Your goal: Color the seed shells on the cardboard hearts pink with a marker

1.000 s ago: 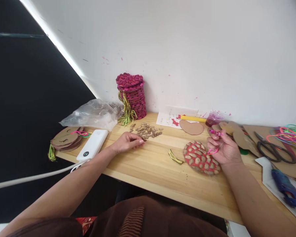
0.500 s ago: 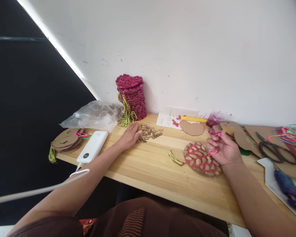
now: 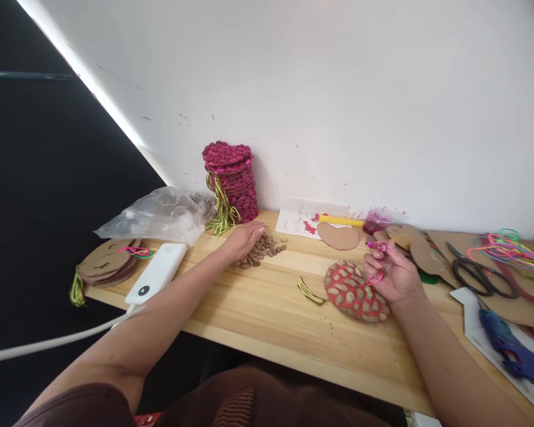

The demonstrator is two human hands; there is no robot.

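Note:
My left hand (image 3: 245, 240) lies palm down with fingers stretched out, against the far left side of a pile of small brown beans (image 3: 267, 248). My right hand (image 3: 396, 274) is closed in a pinch, with a small magenta thing (image 3: 376, 245) at the fingertips, too small to name. A loop of pink cord (image 3: 374, 280) hangs below those fingers. Just left of the right hand is a red disc (image 3: 356, 292) covered with tan, bean-like pieces. Beside it lies a short bundle of yellow and black threads (image 3: 310, 292).
Behind the pile stands a magenta cylinder (image 3: 232, 184) with a yellow-green tassel, next to a plastic bag (image 3: 160, 214). A white power bank (image 3: 156, 273) lies left. Scissors (image 3: 483, 276), a blue glue gun (image 3: 511, 350) and a cup of red liquid (image 3: 378, 219) are right.
My left hand has slid to the far side of the beans, and more of them show on its near side. The right hand keeps its pinch. The view has shifted slightly.

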